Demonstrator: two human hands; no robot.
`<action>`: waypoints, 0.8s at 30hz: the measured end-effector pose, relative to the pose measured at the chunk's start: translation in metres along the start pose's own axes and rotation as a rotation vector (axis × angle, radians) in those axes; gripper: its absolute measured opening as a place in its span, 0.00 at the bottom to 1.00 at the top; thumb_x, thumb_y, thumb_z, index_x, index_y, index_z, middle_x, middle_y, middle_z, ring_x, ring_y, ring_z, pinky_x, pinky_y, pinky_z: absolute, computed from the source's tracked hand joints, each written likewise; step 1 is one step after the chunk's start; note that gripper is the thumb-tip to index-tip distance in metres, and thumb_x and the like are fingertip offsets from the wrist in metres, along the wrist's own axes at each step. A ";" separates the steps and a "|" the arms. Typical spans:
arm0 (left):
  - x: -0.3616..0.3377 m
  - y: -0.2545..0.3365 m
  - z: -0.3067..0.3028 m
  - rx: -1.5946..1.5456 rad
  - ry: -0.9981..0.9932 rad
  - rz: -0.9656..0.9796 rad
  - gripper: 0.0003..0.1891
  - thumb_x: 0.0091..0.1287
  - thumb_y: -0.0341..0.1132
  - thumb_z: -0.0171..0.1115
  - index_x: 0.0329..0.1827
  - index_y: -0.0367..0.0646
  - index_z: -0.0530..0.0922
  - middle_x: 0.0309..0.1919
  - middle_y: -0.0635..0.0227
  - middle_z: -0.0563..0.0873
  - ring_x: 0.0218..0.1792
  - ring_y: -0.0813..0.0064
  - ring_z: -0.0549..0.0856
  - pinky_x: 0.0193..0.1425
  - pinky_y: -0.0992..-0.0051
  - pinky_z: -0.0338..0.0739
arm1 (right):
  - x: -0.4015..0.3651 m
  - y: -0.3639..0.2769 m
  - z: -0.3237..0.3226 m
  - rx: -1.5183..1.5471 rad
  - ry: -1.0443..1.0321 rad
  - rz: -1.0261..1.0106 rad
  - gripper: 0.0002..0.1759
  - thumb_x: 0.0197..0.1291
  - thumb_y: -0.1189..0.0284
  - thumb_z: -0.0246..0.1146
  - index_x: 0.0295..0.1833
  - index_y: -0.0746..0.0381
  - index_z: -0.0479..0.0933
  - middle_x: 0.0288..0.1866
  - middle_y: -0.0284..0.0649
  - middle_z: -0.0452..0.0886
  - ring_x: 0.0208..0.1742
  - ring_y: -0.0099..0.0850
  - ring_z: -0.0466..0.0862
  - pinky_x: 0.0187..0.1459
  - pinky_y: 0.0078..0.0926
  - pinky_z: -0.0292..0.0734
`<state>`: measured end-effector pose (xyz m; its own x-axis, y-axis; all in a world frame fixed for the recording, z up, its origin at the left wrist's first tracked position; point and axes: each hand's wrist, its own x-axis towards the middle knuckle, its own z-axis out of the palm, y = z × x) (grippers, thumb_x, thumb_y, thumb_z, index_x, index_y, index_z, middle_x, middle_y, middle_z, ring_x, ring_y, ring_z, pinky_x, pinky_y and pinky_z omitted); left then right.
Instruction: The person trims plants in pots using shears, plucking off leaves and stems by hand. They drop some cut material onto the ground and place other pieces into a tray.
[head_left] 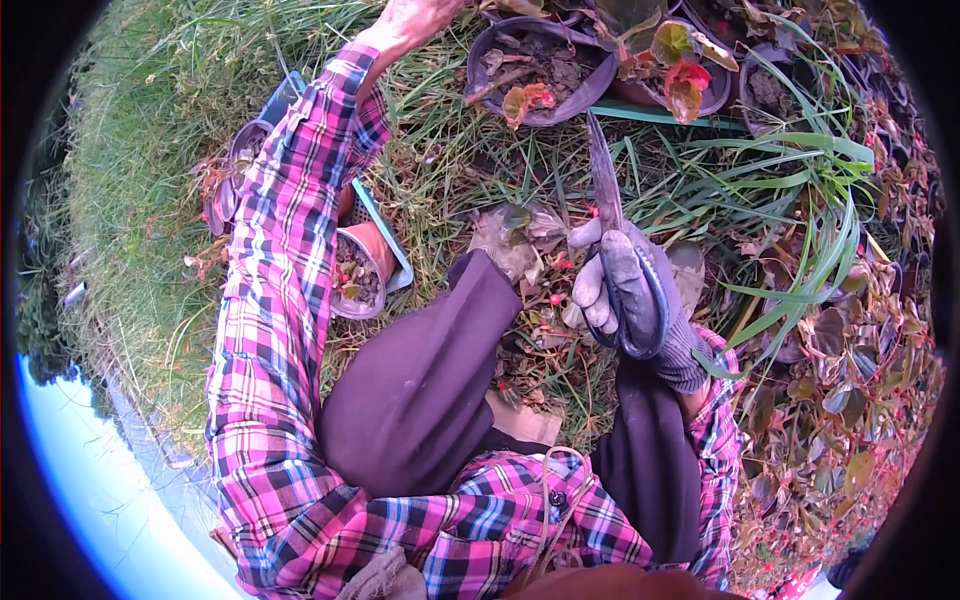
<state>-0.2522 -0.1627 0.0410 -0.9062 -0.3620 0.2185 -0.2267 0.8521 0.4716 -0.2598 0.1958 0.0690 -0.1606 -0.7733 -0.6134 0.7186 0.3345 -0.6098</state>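
1. The right hand (628, 285), in a grey glove, is mostly closed, its fingers curled around the handles of the scissors (606, 180).
2. The scissors are at the centre-right, held above the grass (430, 190); their blades lie together and point to the far side, the tip near the green tray (652, 116).
3. The left hand (415, 18), bare, reaches to the far edge of the view, left of the big pot (592, 90). Its fingers are cut off, so how far open it is, and whether it has hold of anything, I cannot tell.
4. The big pot contains dark soil. Just right of it is a pot with leaves and a red flower (685, 82), then a smaller pot (748, 95).
5. On the left, beside the plaid sleeve (275, 270), an orange-brown pot (373, 248) leans tilted, with lumpy soil inside, against a teal tray (396, 240).
6. Dry leaves (830, 400) and red bits cover the right side, with long green blades (790, 180) nearer the centre.
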 end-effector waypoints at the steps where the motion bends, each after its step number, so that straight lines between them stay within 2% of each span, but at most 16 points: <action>1: 0.003 0.002 -0.008 -0.020 -0.149 0.017 0.06 0.61 0.28 0.56 0.31 0.35 0.80 0.18 0.57 0.79 0.21 0.68 0.81 0.27 0.70 0.73 | 0.000 0.000 -0.001 0.004 0.002 0.012 0.17 0.70 0.59 0.46 0.49 0.62 0.70 0.19 0.31 0.77 0.13 0.16 0.74 0.12 0.09 0.64; 2: 0.005 0.002 -0.015 -0.047 -0.248 0.104 0.06 0.60 0.29 0.57 0.30 0.36 0.80 0.17 0.60 0.80 0.20 0.70 0.81 0.26 0.72 0.73 | 0.000 0.001 -0.002 0.010 0.005 0.021 0.17 0.70 0.59 0.46 0.49 0.62 0.70 0.19 0.31 0.77 0.13 0.16 0.74 0.12 0.09 0.64; 4: 0.011 0.006 -0.022 -0.059 -0.503 -0.222 0.07 0.60 0.31 0.58 0.30 0.37 0.80 0.16 0.65 0.80 0.20 0.76 0.80 0.26 0.73 0.71 | 0.000 0.001 -0.003 0.021 0.012 0.026 0.17 0.70 0.60 0.46 0.49 0.62 0.70 0.19 0.31 0.77 0.13 0.16 0.74 0.12 0.09 0.64; 5: 0.016 -0.008 -0.023 -0.139 -0.614 -0.120 0.09 0.60 0.34 0.59 0.29 0.36 0.80 0.17 0.72 0.79 0.21 0.81 0.77 0.25 0.76 0.70 | 0.001 0.001 -0.003 0.024 0.015 0.026 0.17 0.70 0.60 0.46 0.49 0.62 0.70 0.19 0.31 0.77 0.13 0.16 0.74 0.12 0.09 0.64; 6: 0.020 -0.020 -0.021 -0.226 -0.669 -0.067 0.09 0.62 0.34 0.58 0.31 0.38 0.81 0.20 0.75 0.79 0.22 0.83 0.75 0.25 0.78 0.70 | 0.001 0.001 -0.002 0.024 0.018 0.027 0.17 0.70 0.60 0.46 0.49 0.62 0.70 0.19 0.31 0.77 0.13 0.16 0.74 0.12 0.09 0.64; 8: 0.020 -0.006 -0.026 -0.354 -0.710 -0.229 0.08 0.64 0.35 0.57 0.33 0.40 0.81 0.22 0.76 0.80 0.23 0.85 0.75 0.25 0.80 0.69 | 0.001 0.000 -0.001 0.010 0.014 0.012 0.17 0.70 0.59 0.46 0.49 0.63 0.70 0.19 0.31 0.77 0.13 0.16 0.74 0.12 0.09 0.64; 12: 0.009 -0.029 0.016 -1.133 -0.350 -0.551 0.07 0.66 0.32 0.55 0.35 0.38 0.78 0.21 0.74 0.76 0.20 0.84 0.72 0.24 0.81 0.67 | 0.003 0.000 -0.001 0.041 0.006 0.018 0.18 0.70 0.59 0.46 0.49 0.63 0.70 0.19 0.31 0.77 0.14 0.15 0.74 0.12 0.09 0.64; 13: 0.009 -0.030 0.013 -1.383 -0.289 -0.514 0.07 0.67 0.31 0.54 0.37 0.37 0.78 0.20 0.73 0.75 0.19 0.83 0.70 0.23 0.82 0.66 | 0.003 -0.001 0.000 0.033 0.008 0.010 0.19 0.70 0.59 0.46 0.50 0.64 0.70 0.20 0.31 0.77 0.14 0.15 0.74 0.12 0.09 0.64; 14: 0.005 -0.034 0.005 -1.201 0.011 -0.490 0.07 0.66 0.31 0.54 0.38 0.37 0.78 0.22 0.74 0.77 0.19 0.85 0.71 0.22 0.85 0.65 | 0.002 -0.002 0.000 0.025 0.010 0.001 0.19 0.70 0.59 0.46 0.50 0.64 0.70 0.20 0.31 0.77 0.14 0.15 0.74 0.12 0.09 0.64; 16: -0.006 -0.034 -0.025 -0.809 0.177 -0.530 0.07 0.66 0.31 0.54 0.39 0.37 0.79 0.23 0.75 0.79 0.19 0.88 0.71 0.22 0.87 0.65 | -0.001 -0.002 -0.002 0.025 0.018 -0.014 0.19 0.70 0.58 0.47 0.51 0.64 0.69 0.20 0.31 0.77 0.14 0.15 0.74 0.13 0.09 0.64; 17: -0.014 -0.030 -0.037 -0.651 0.105 -0.511 0.08 0.66 0.31 0.54 0.41 0.37 0.80 0.24 0.76 0.80 0.20 0.89 0.72 0.22 0.88 0.65 | -0.003 -0.003 -0.004 0.031 0.024 -0.023 0.19 0.70 0.58 0.47 0.51 0.64 0.69 0.20 0.31 0.77 0.14 0.16 0.74 0.13 0.08 0.64; 20: -0.047 -0.040 -0.038 -0.604 -0.187 -0.519 0.10 0.66 0.30 0.54 0.45 0.35 0.79 0.26 0.74 0.82 0.22 0.89 0.74 0.23 0.87 0.66 | -0.004 0.001 -0.008 0.112 0.031 -0.037 0.20 0.69 0.58 0.48 0.52 0.65 0.68 0.20 0.32 0.77 0.14 0.16 0.74 0.12 0.09 0.63; 21: -0.054 -0.041 -0.027 -0.604 -0.159 -0.515 0.12 0.65 0.28 0.54 0.49 0.35 0.79 0.27 0.73 0.83 0.23 0.88 0.74 0.24 0.87 0.67 | -0.003 0.003 -0.008 0.133 0.032 -0.034 0.20 0.69 0.58 0.48 0.52 0.65 0.68 0.20 0.32 0.77 0.14 0.16 0.74 0.12 0.09 0.63; 22: -0.055 -0.030 -0.029 -0.473 -0.204 -0.508 0.13 0.64 0.27 0.54 0.51 0.36 0.78 0.29 0.72 0.83 0.23 0.87 0.74 0.25 0.85 0.68 | -0.002 0.004 -0.008 0.150 0.034 -0.032 0.21 0.69 0.57 0.48 0.52 0.65 0.68 0.20 0.32 0.77 0.14 0.16 0.74 0.12 0.09 0.63; 24: -0.054 -0.027 -0.017 -0.396 -0.099 -0.410 0.15 0.63 0.26 0.54 0.53 0.36 0.77 0.29 0.72 0.82 0.23 0.86 0.74 0.25 0.84 0.68 | -0.003 0.004 -0.007 0.113 0.025 -0.010 0.21 0.69 0.57 0.48 0.52 0.65 0.67 0.20 0.33 0.77 0.13 0.17 0.74 0.12 0.09 0.63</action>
<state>-0.1911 -0.1725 0.0311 -0.8055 -0.5800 -0.1216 -0.4332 0.4364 0.7886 -0.2613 0.2032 0.0641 -0.1839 -0.7619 -0.6211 0.7884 0.2630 -0.5561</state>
